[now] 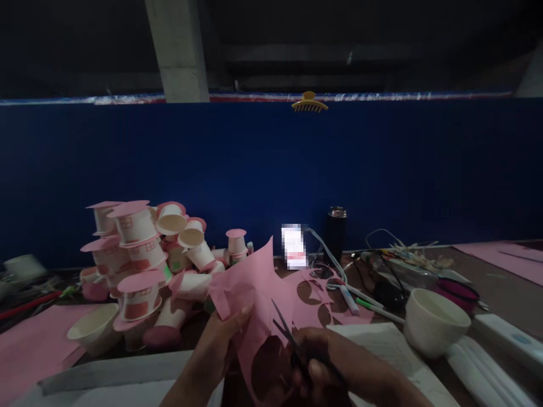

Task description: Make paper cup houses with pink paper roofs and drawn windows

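A crumpled pink sheet of paper [250, 285] is raised in front of me, its edges cut in curves. My left hand [224, 339] grips its left part, the thumb lying across the front. Dark-handled scissors [292, 336] are in my right hand [316, 356], fingers wrapped round the handles. The blades point up and left, parted, with their tips close to the paper's right edge; whether they touch it I cannot tell. Behind the sheet lie pink offcuts [311, 308] with round holes.
Stacked paper cups with pink discs [138, 243] and a bowl [94, 328] stand left. A lit phone [294, 247], a black flask [336, 232] and cables are behind. At right are a white cup [436, 322], papers [386, 353] and a glue stick [348, 299].
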`<state>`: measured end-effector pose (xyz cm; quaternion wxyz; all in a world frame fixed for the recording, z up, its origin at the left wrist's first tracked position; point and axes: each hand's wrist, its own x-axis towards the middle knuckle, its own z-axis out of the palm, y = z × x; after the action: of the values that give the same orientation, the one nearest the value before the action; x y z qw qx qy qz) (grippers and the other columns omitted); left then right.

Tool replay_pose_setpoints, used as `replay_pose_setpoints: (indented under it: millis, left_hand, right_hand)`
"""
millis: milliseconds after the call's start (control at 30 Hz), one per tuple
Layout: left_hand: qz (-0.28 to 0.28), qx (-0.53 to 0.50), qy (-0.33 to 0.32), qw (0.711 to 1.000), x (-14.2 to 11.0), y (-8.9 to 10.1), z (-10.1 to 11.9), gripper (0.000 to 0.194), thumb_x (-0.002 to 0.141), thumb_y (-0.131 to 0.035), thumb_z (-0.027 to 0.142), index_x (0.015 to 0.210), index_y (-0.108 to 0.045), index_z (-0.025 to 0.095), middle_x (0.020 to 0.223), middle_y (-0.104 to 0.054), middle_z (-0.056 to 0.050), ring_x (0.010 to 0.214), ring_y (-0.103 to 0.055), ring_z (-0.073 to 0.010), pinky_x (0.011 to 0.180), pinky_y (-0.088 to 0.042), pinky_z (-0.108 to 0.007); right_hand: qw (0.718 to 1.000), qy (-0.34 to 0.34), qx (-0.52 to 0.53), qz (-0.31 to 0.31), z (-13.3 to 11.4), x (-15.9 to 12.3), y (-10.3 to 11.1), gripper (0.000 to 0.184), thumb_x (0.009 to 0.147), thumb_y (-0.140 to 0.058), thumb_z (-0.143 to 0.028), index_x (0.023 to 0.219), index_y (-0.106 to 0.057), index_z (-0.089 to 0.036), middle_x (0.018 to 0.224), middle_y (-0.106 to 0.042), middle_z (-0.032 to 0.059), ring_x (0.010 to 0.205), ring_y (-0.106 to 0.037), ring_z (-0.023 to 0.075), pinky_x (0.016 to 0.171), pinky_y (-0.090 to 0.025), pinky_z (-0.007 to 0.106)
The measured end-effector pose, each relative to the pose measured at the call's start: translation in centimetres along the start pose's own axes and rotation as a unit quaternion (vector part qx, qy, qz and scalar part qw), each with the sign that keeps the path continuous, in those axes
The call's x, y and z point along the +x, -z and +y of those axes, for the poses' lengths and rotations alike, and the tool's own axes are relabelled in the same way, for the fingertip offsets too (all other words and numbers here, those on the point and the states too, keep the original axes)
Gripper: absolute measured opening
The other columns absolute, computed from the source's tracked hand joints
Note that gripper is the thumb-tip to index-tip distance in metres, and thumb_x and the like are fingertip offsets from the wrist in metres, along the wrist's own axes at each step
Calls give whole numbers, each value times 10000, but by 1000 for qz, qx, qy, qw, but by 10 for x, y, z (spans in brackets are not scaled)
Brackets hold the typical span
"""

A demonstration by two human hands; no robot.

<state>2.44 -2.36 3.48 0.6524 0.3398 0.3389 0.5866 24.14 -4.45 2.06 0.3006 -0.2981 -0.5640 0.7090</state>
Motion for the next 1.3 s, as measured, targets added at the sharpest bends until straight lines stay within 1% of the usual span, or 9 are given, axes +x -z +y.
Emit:
replay_pose_setpoints:
  millis: [167, 267, 400, 600, 700, 833, 1033, 1167, 1300]
  left_hand:
    - [-3, 1, 3, 1000, -2, -2, 4, 729, 650, -810, 301, 1303, -519, 156, 1000, -738, -114, 923, -698, -296, 785, -572, -349]
    - [-9, 15, 7, 1000, -4, -4, 5, 757, 654, -808, 309, 1325, -497, 147, 1001, -737, -127, 928, -696, -303, 774, -574, -355]
    - [8, 53, 28, 998, -3, -4, 2, 768, 634, -821, 336, 1315, -520, 150, 1007, -739, -134, 893, -703, -311, 761, -575, -374]
    - [-21, 41, 24, 999, -2, -1, 3, 742, 633, -825, 338, 1294, -544, 149, 1077, -722, -146, 962, -684, -323, 815, -562, -395]
    - [-56, 19, 36, 998, -2, 0, 3, 684, 669, -803, 286, 1289, -549, 147, 1086, -719, -146, 995, -673, -325, 859, -546, -410]
    - [-96, 18, 53, 994, -2, 2, 0, 660, 725, -763, 249, 1331, -517, 162, 1106, -714, -151, 1005, -670, -321, 899, -520, -435]
    - [-92, 39, 49, 994, -2, 2, -2, 689, 732, -756, 232, 1364, -486, 173, 1119, -710, -148, 994, -676, -314, 940, -490, -439]
    - [-91, 40, 53, 994, -2, 3, -3, 701, 728, -759, 247, 1367, -482, 173, 1126, -706, -153, 982, -679, -316, 930, -494, -451]
    - [-100, 25, 54, 993, -3, 1, -3, 673, 727, -758, 235, 1348, -505, 184, 1171, -688, -145, 1031, -662, -313, 955, -484, -439]
  right_hand:
    - [998, 36, -11, 52, -10, 0, -10, 416, 655, -803, -445, 911, -662, -149, 832, -672, 19, 712, -610, 108, 655, -468, 213]
    - [995, 59, -34, 78, -14, 1, -13, 454, 638, -811, -460, 942, -681, -148, 879, -684, 38, 792, -620, 146, 719, -479, 251]
    - [990, 94, -39, 93, -10, 3, -12, 438, 683, -786, -430, 1004, -688, -148, 905, -694, 56, 881, -636, 192, 788, -482, 293]
    - [986, 93, -71, 116, 0, 5, -10, 366, 736, -756, -297, 1073, -678, -176, 901, -706, 41, 848, -649, 190, 759, -495, 306]
    - [979, 104, -110, 137, 2, 6, -9, 345, 744, -742, -276, 1071, -682, -184, 912, -712, 40, 868, -649, 199, 785, -496, 317]
    - [978, 101, -109, 145, 2, 7, -9, 341, 739, -741, -301, 1050, -679, -176, 895, -709, 46, 863, -649, 213, 781, -501, 330]
    - [980, 106, -90, 144, 1, 7, -10, 360, 722, -749, -380, 1006, -668, -175, 878, -697, 48, 823, -639, 206, 766, -501, 340]
    - [979, 104, -98, 148, 3, 7, -8, 347, 732, -740, -346, 1029, -665, -184, 896, -696, 46, 863, -644, 215, 802, -499, 351]
    - [970, 98, -143, 168, 3, 7, -8, 338, 749, -708, -293, 1065, -671, -177, 868, -701, 44, 846, -650, 218, 770, -502, 339]
